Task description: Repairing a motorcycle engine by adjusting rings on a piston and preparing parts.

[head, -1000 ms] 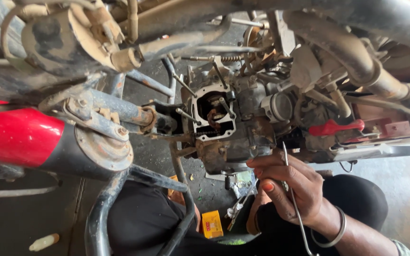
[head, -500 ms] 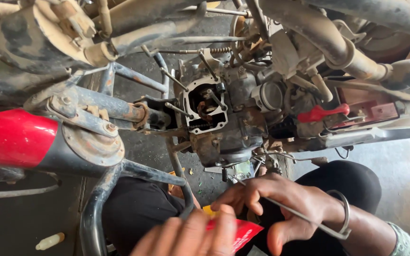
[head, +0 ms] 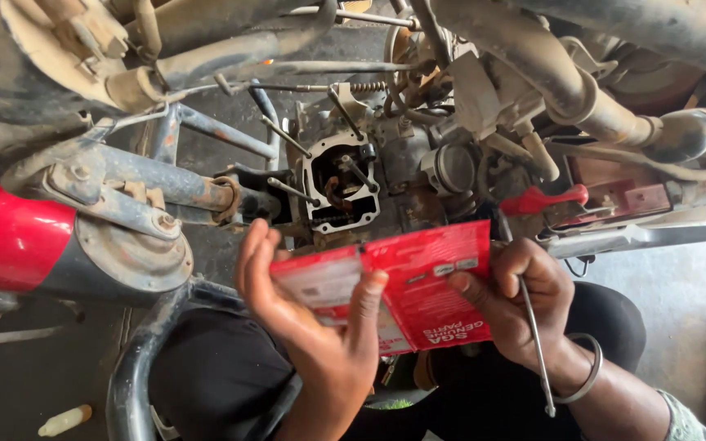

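Packet (head: 418,286) lies crosswise, held by both hands (head: 320,327).

left hand (head: 304,318): palm up, fingers curled | right hand (head: 516,302): gripping, thumb pressed
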